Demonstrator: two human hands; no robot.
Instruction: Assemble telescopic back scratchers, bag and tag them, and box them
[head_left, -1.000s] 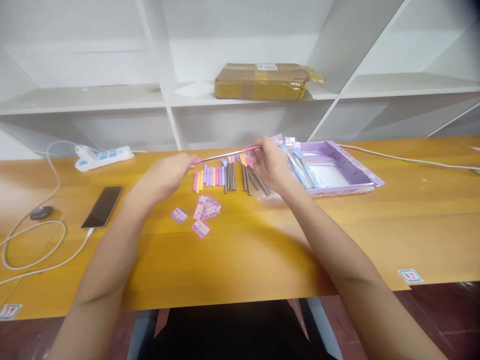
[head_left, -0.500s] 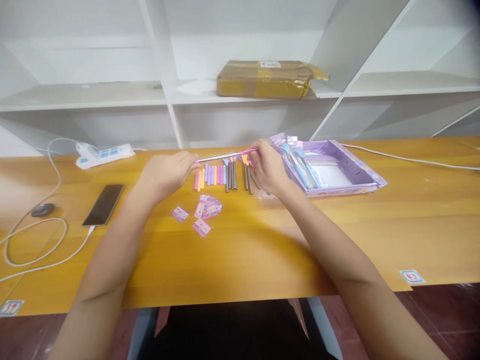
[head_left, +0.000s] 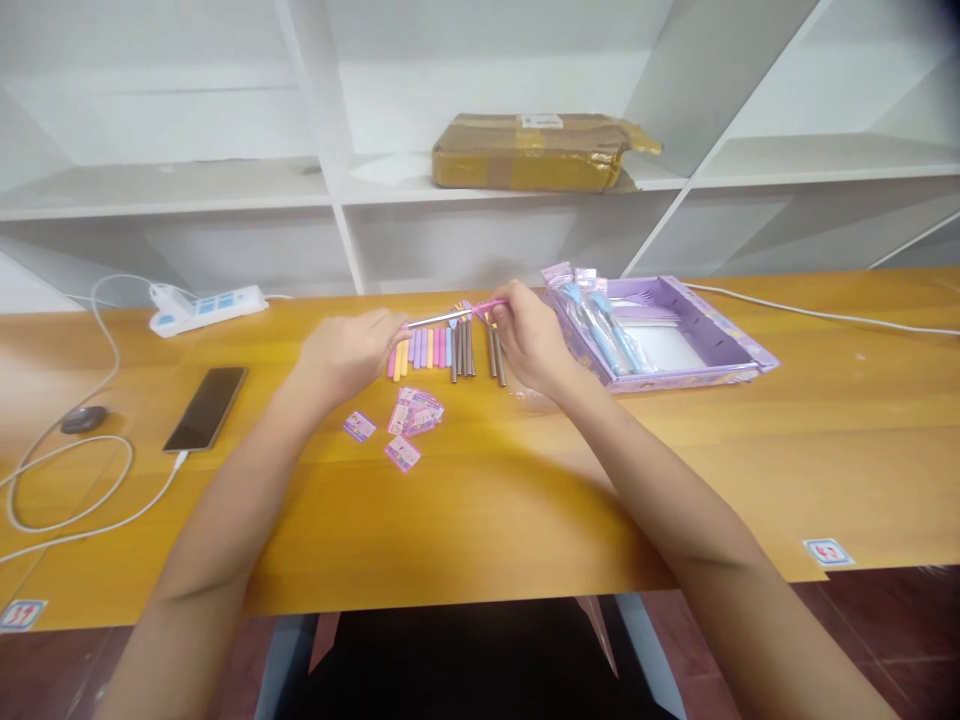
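Observation:
Between my two hands a pink back scratcher with a metal rod (head_left: 441,318) is held nearly level above the table. My left hand (head_left: 351,348) is closed round its pink handle end. The fingers of my right hand (head_left: 534,338) pinch the pink head at the other end, whose shape they partly hide. Below lie a row of pink, yellow, purple and blue handle sleeves (head_left: 421,349) and several metal rods with small coloured hand-shaped heads (head_left: 463,350). Nearer to me are several small printed cards (head_left: 415,412).
Right of my hands, a purple tray (head_left: 716,335) bears bagged blue back scratchers (head_left: 600,318). On the left are a phone (head_left: 205,408) on a cable, a power strip (head_left: 208,310) and a dark round object (head_left: 84,419). A taped carton (head_left: 529,155) rests on the shelf behind.
My left hand has moved right and slightly down, closer to my right hand. Less of the metal rod shows between them. Both hands keep their hold.

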